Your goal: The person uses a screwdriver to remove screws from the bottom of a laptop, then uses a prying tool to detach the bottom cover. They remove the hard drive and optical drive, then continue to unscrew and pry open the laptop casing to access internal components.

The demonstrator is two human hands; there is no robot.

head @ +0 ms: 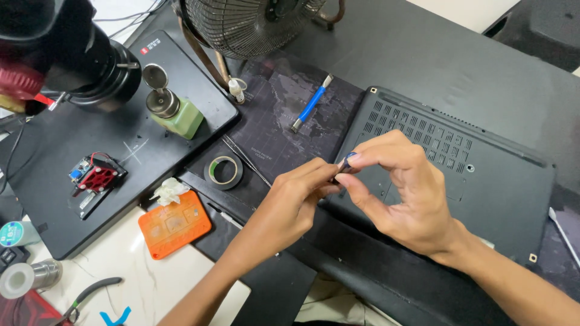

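A: The laptop (483,175) lies bottom-up under both hands?

B: Yes. The right hand (399,193) and left hand (296,202) pinch a small dark tool (344,166) just above it; a steady grip seems wise.

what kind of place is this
Most likely an electronics repair bench. A dark laptop lies bottom-up on the black mat, a microscope stands at the upper left, and a green pump bottle, a tape roll and tweezers lie nearby.
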